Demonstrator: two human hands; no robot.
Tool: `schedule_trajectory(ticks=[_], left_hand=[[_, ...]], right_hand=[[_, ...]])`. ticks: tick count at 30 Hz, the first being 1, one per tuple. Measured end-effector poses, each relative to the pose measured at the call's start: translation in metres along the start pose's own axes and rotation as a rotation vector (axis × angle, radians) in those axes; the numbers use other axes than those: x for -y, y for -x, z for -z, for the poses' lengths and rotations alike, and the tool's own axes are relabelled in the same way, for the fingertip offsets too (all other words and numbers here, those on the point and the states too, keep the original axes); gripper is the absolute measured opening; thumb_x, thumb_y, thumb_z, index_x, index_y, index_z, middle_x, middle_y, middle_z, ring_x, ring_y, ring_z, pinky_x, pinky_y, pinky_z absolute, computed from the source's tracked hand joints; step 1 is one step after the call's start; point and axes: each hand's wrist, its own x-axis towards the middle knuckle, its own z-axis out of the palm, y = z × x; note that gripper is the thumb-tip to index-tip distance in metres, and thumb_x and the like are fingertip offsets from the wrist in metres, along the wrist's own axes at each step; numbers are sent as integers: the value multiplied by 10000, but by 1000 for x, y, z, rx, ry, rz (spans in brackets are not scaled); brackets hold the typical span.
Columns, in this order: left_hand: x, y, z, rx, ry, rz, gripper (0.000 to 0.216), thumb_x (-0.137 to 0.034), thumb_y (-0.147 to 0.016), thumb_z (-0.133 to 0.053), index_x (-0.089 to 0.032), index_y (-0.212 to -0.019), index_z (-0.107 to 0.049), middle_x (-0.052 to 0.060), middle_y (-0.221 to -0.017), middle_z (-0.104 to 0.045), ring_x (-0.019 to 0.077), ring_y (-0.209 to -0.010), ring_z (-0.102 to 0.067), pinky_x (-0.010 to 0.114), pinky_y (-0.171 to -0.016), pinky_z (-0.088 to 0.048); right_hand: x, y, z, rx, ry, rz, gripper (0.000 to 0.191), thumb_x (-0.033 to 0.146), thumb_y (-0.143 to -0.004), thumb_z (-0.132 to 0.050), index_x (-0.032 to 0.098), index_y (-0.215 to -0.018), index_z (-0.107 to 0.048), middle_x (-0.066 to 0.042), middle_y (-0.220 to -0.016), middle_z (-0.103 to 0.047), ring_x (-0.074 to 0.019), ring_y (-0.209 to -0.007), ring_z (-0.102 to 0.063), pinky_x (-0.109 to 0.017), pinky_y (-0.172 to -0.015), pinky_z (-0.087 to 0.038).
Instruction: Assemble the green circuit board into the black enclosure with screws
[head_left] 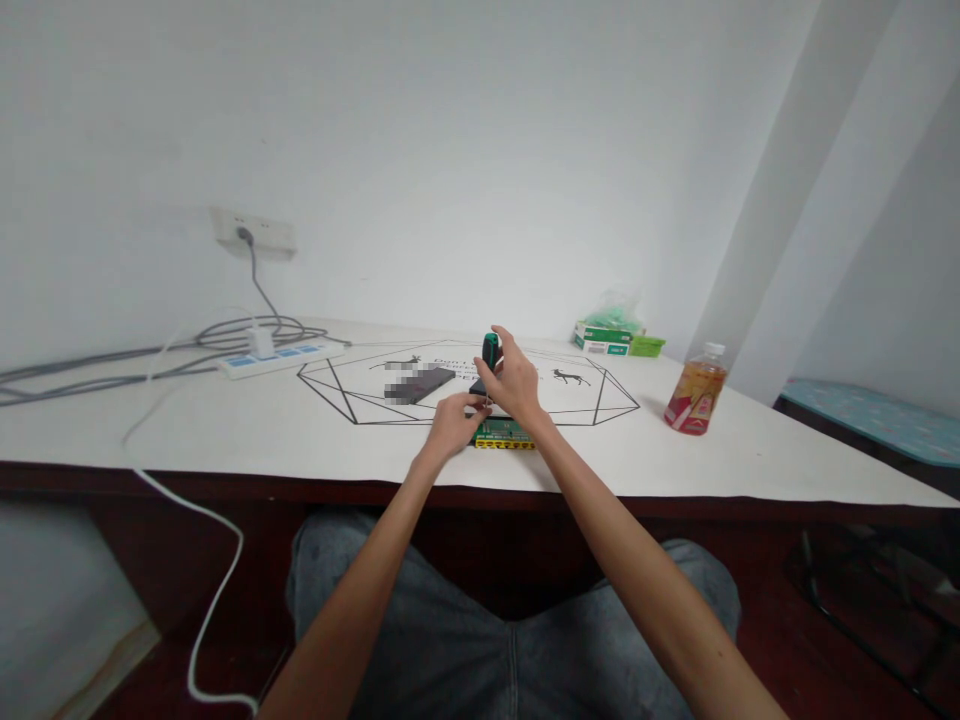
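Observation:
In my right hand (517, 382) is a screwdriver with a green and black handle (490, 350). It stands upright, with my fingers closed around the handle and its tip pointing down. My left hand (452, 425) is pinched at the lower end of the shaft; what lies between its fingertips is too small to make out. Under both hands sits a green circuit board (504, 428) with a row of yellow terminals (506, 443) along its near side. A dark part at the board's far side is mostly hidden behind my hands.
A dark flat device (431, 382), partly blurred, lies left of my hands. Right stands a drink bottle (696, 392). Green and white boxes (604, 340) sit at the back right. A power strip (289, 358) with cables lies at the left; a white cable (202, 512) hangs over the table edge.

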Motion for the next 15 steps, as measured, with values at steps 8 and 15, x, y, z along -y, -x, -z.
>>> schedule_trajectory(ticks=[8,15], left_hand=[[2,-1,-1,15,-18,10,237,-208,-797,-604,-190,-938,-793,71,-989,-780,247,-940,-702,360,-909,-515],[0,-1,0,42,-8,4,256,-185,-803,-595,-182,-961,-797,79,-1008,-777,250,-935,-702,362,-919,-509]], right_hand=[[2,3,0,21,-25,-10,575,388,-959,-404,188,-1491,-319,-123,-1222,-654,-213,-854,-654,-337,-738,-515],[3,4,2,34,-2,-17,599,320,-945,-374,195,-1522,-270,-109,-1218,-662,-213,-857,-655,-333,-748,-514]])
